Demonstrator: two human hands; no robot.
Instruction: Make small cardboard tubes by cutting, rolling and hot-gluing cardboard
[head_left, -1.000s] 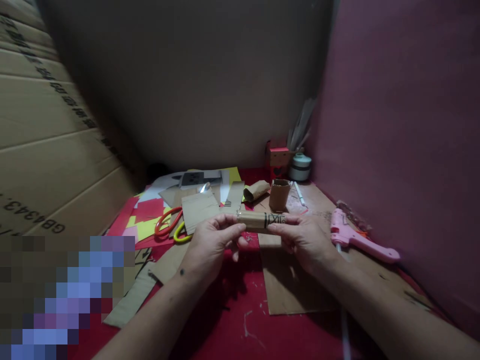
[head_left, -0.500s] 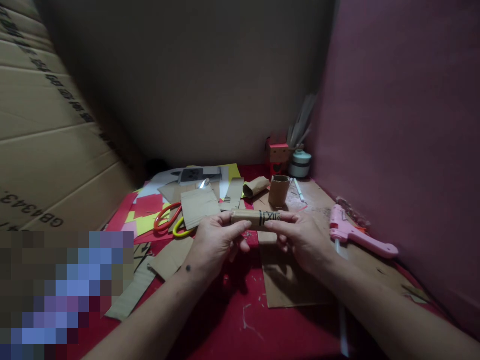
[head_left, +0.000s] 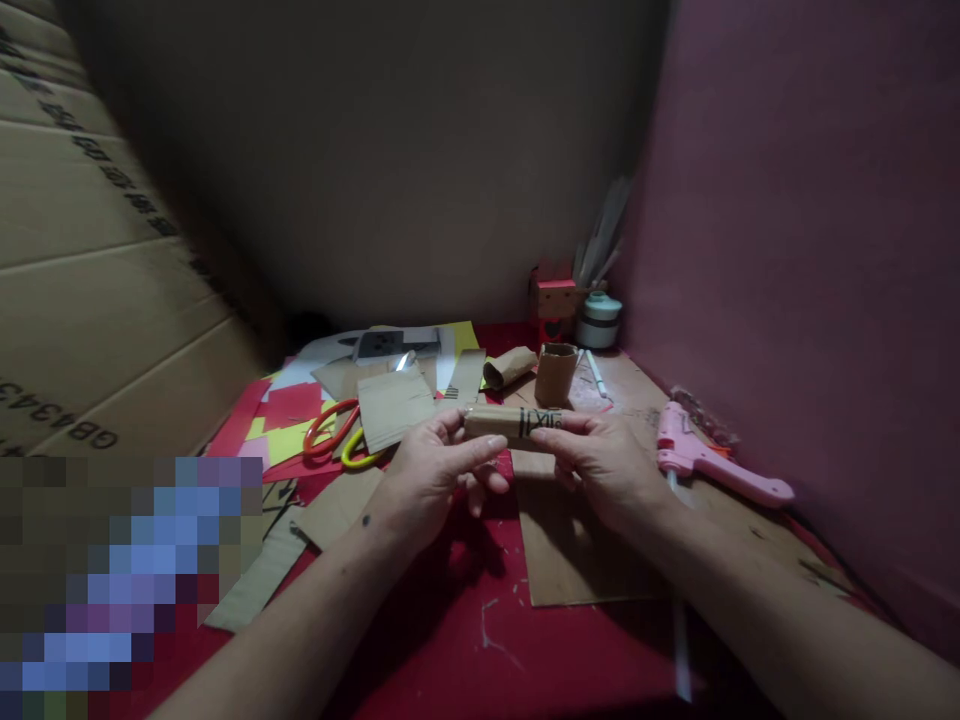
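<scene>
A small folded cardboard piece [head_left: 502, 422] with black printing near its right end is held level between both hands. My left hand [head_left: 442, 465] pinches its left end, the thumb along the near side. At the printed end, my right hand [head_left: 600, 455] grips it between thumb and fingers. Beneath and to the right lies a flat cardboard sheet [head_left: 562, 560], partly under my right forearm. Just beyond the held piece stand an open cardboard tube [head_left: 556, 376] and a curled cardboard piece [head_left: 510, 369] lying on its side.
Scissors with red and yellow handles [head_left: 330, 430] lie left among paper and cardboard scraps. A pink glue gun [head_left: 697, 460] rests right. A small box figure [head_left: 555, 305] and a pale blue jar [head_left: 600, 322] stand at the back. A large cardboard panel [head_left: 90, 250] rises left.
The view has shifted slightly. Both hands still hold the cardboard piece, and my left thumb has moved a little to the right along it.
</scene>
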